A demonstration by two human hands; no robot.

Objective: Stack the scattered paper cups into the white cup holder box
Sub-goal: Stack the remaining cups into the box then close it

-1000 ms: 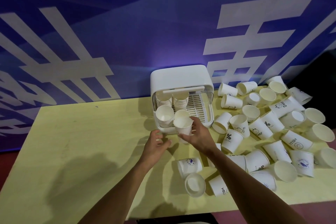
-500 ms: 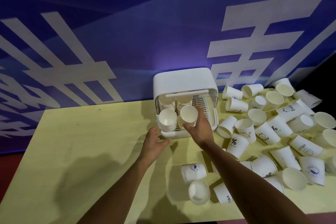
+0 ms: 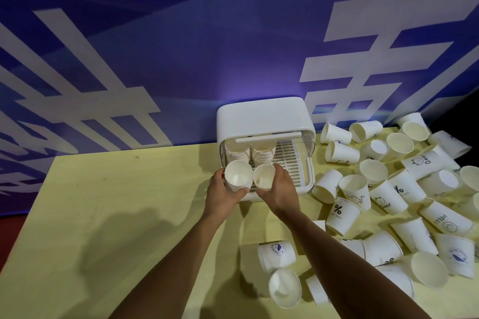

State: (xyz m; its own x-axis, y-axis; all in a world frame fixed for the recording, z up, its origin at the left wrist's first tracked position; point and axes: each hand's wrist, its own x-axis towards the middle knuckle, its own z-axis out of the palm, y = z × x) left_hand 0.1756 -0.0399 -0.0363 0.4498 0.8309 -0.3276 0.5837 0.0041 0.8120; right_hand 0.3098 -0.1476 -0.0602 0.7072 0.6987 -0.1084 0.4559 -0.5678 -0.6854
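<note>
The white cup holder box (image 3: 261, 118) stands at the table's back edge with its front open. Inside it are two rear stacks of cups (image 3: 250, 151) and two front stacks. My left hand (image 3: 220, 195) grips the front left stack (image 3: 238, 175) from the side. My right hand (image 3: 281, 188) holds the top cup of the front right stack (image 3: 263, 176), fingers curled round its right side. Several loose paper cups (image 3: 388, 189) lie scattered to the right of the box and near my right forearm.
A slatted white tray (image 3: 290, 160) fills the right half of the box floor. Cups (image 3: 278, 272) lie near the front edge of the yellow table (image 3: 103, 215). A blue wall with white characters stands right behind the box.
My right hand carried a cup from in front of the box down onto the front right stack. My left hand moved forward and closed around the front left stack.
</note>
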